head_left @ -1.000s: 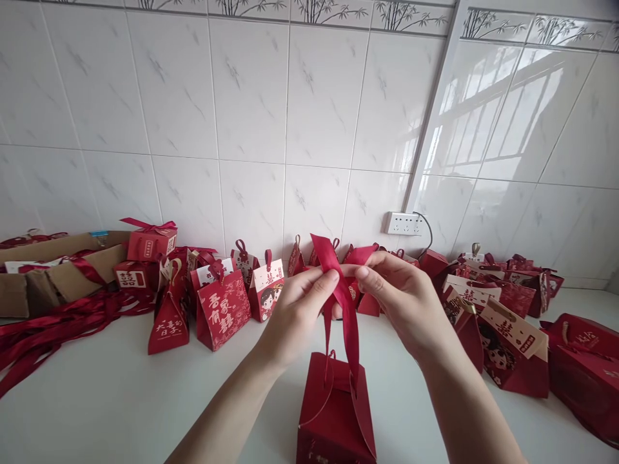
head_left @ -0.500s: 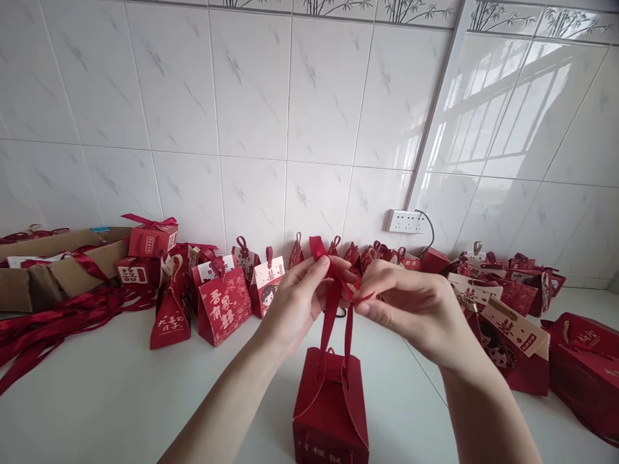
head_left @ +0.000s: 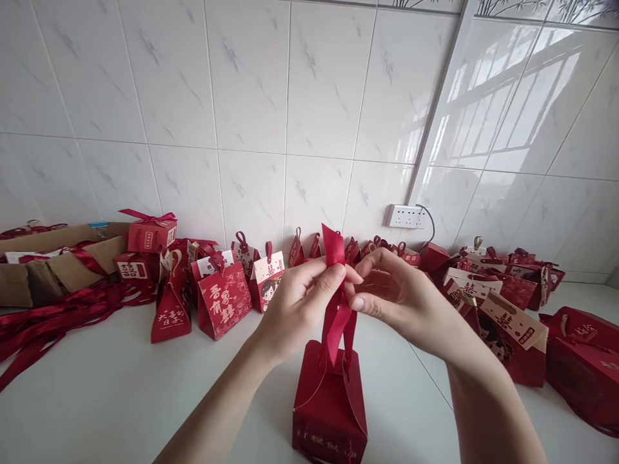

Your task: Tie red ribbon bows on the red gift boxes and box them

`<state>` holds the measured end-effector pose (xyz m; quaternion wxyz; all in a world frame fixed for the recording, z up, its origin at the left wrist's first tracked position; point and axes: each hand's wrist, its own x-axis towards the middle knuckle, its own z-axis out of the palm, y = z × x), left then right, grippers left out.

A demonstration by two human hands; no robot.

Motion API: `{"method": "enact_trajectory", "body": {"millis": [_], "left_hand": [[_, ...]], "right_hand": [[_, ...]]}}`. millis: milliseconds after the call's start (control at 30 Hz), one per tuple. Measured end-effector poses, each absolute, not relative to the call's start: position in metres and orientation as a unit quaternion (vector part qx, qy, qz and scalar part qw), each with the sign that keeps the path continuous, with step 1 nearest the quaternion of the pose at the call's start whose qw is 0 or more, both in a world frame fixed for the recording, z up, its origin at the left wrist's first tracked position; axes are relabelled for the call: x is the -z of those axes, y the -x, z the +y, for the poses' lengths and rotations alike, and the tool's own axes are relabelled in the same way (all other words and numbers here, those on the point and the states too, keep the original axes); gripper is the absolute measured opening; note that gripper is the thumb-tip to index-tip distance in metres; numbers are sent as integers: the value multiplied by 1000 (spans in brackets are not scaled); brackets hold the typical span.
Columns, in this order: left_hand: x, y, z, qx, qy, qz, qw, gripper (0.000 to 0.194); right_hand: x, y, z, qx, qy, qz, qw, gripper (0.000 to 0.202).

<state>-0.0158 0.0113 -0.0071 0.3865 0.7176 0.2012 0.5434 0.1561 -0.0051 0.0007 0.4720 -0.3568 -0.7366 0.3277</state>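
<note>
A dark red gift box [head_left: 331, 403] with light lettering stands upright on the white table, low in the middle of the head view. A red ribbon [head_left: 333, 248] rises from slots in its top, with one end pointing up and another hanging down in front. My left hand [head_left: 309, 293] pinches the ribbon between thumb and fingers above the box. Close beside it on the right, my right hand [head_left: 394, 293] has its fingers curled near the ribbon, thumb at its edge. Whether those right fingertips grip the ribbon is hard to see.
Finished-looking red boxes [head_left: 225, 299] line the tiled wall. Loose red ribbons [head_left: 53, 325] and an open cardboard box [head_left: 68, 274] are at the left. A larger red bag [head_left: 583, 367] stands at the right. A power strip [head_left: 406, 217] is on the wall.
One ribbon end now hangs down in front of the box, and the other points up more from my left fingers. My right thumb and fingers have moved apart from their pinch on the ribbon end.
</note>
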Motion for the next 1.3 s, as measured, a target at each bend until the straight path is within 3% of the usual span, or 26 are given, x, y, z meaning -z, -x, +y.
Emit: {"method": "enact_trajectory", "body": {"millis": [133,333,633,833,967,1167,1300], "left_hand": [[9,17,13,-527,-748,194,355,31],[10,17,12,-503,-761,176,370,33],[9,15,11,-511,-750,195,373,31],[6,17,10,-519,-743,218,361,31],[5,17,12,-526,-738,216,363,30],[6,19,13,-536,-731,199,373,28],[6,21,11,-554,-724,213,352,27]], "right_hand": [[0,-151,-6,-391,316,-752,427,23],[-1,-149,-10,-345,349,-768,411,20],[0,-140,-8,-134,416,-795,421,13],[1,-133,-5,-19,425,-781,457,20],[5,-130,-4,-34,461,-772,437,21],[12,-127,0,42,449,-760,468,26],[10,-123,-2,-45,440,-741,505,30]]}}
